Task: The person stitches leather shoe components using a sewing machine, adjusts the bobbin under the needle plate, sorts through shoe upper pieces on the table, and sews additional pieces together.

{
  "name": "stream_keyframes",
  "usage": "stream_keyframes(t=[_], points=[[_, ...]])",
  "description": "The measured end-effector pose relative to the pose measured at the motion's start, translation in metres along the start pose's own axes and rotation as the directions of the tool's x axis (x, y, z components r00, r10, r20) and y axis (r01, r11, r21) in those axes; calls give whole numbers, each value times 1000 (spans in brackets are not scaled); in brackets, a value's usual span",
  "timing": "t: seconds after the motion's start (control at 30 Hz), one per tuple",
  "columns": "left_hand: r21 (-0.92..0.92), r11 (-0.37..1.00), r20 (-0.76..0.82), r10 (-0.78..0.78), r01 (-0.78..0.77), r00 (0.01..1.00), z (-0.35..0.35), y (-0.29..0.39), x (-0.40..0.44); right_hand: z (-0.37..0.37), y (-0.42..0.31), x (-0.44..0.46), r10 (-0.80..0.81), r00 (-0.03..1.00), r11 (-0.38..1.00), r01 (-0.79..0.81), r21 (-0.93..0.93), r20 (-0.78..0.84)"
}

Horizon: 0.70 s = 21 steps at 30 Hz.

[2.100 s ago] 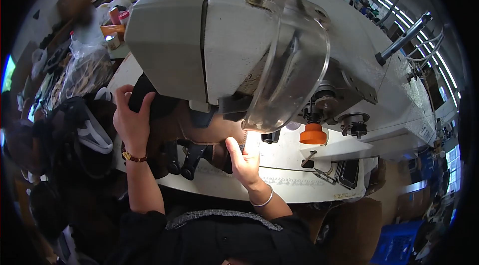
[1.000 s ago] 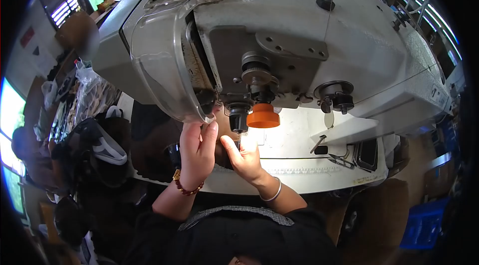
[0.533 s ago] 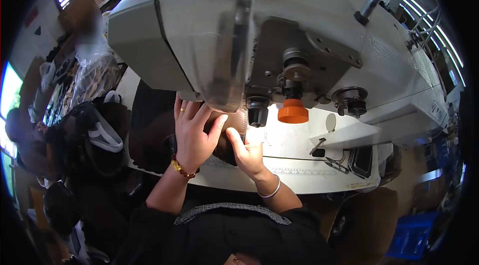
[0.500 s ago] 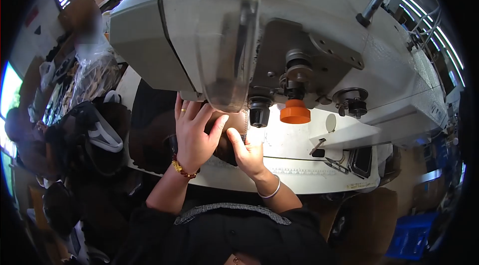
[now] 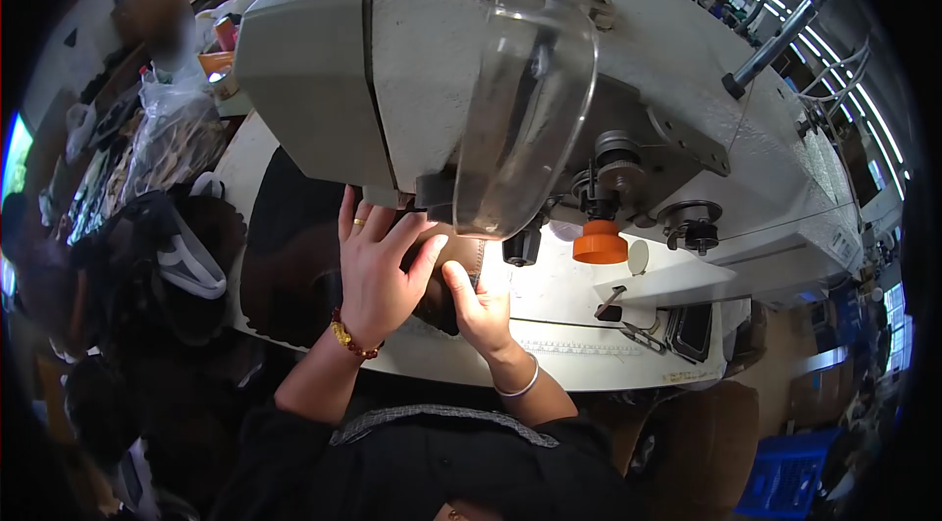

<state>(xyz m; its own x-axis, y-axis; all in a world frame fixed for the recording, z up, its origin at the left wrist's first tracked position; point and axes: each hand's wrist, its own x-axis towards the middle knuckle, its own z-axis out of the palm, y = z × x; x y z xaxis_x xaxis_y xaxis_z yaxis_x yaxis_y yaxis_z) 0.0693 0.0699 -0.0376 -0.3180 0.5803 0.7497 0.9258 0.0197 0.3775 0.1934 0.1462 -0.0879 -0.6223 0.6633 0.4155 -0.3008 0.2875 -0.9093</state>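
My left hand (image 5: pixel 376 271) lies palm down with its fingers spread on a brown leather piece (image 5: pixel 465 256), its fingertips reaching under the head of a sewing machine (image 5: pixel 422 60). A line of stitching shows near the leather's right edge. At that edge is my right hand (image 5: pixel 481 310), thumb on top and the other fingers partly lost in the bright lamp light; it seems to grip the piece. The needle area is hidden behind the machine head and the clear plastic guard (image 5: pixel 525 119). Darker material (image 5: pixel 285 256) spreads out left of my left hand.
An orange knob (image 5: pixel 600 242) and a black knob (image 5: pixel 522 244) hang from the machine. On the white table (image 5: pixel 471 379) are a ruler strip (image 5: pixel 579 344), thread snips (image 5: pixel 643 337) and a black tray (image 5: pixel 691 333). Dark shoe parts (image 5: pixel 186 266) pile up at left; a blue crate (image 5: pixel 785 472) stands lower right.
My view has shifted, so the machine head and guard appear further right. Both hands stay at nearly the same places on the leather, with little finger movement visible.
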Motion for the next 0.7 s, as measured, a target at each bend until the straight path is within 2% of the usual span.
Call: stream_keyframes(t=[0.3,0.4,0.47,0.53,0.7], points=[[-37,999,27,-12,13,1000,-1,-3,1,1,10,-4,-4,1000,1000,4,0,-7],[-45,999,34,-10,12,999,-1,-5,-1,2,13,-5,-65,994,994,58,-90,-85],[-46,999,38,-3,4,999,-1,-6,-2,9,9,-3,-102,985,993,94,-67,-137],[-44,999,43,13,-11,999,-3,-6,0,14,2,-2,-92,982,992,105,70,-163],[-48,999,59,3,0,998,-5,-5,1,7,17,-7,-82,995,995,85,45,-62]])
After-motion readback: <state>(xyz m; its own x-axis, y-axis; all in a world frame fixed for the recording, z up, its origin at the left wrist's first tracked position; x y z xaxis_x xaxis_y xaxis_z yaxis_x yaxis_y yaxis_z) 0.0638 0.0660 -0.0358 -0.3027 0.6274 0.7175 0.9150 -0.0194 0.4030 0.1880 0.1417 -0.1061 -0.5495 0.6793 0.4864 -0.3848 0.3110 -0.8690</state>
